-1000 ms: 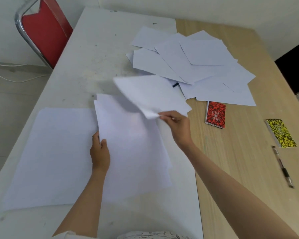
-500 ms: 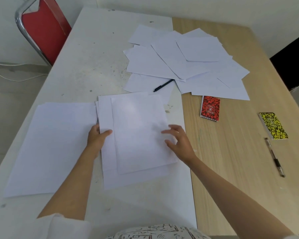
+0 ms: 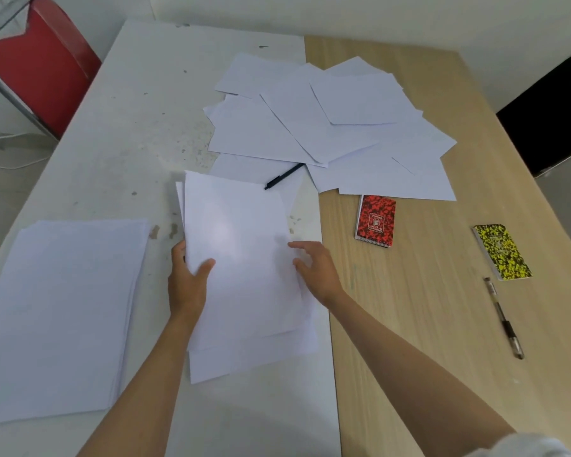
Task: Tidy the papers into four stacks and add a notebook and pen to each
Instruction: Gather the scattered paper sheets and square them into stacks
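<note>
I am seeing a near-left stack [image 3: 63, 311] lying on the surface [image 3: 139, 110], a second stack [image 3: 244, 258] lying to its right, loose sheets [image 3: 327, 127] spreading behind, a pen [image 3: 284, 176] lying on them, and two notebooks [image 3: 375, 221] [image 3: 501, 252] with another pen [image 3: 504, 316] lying at right.

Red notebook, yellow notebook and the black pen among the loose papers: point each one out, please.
red notebook [image 3: 375, 221], head view, middle of its cover.
yellow notebook [image 3: 503, 251], head view, middle of its cover.
black pen [image 3: 283, 177], head view, middle of its visible barrel.
</note>
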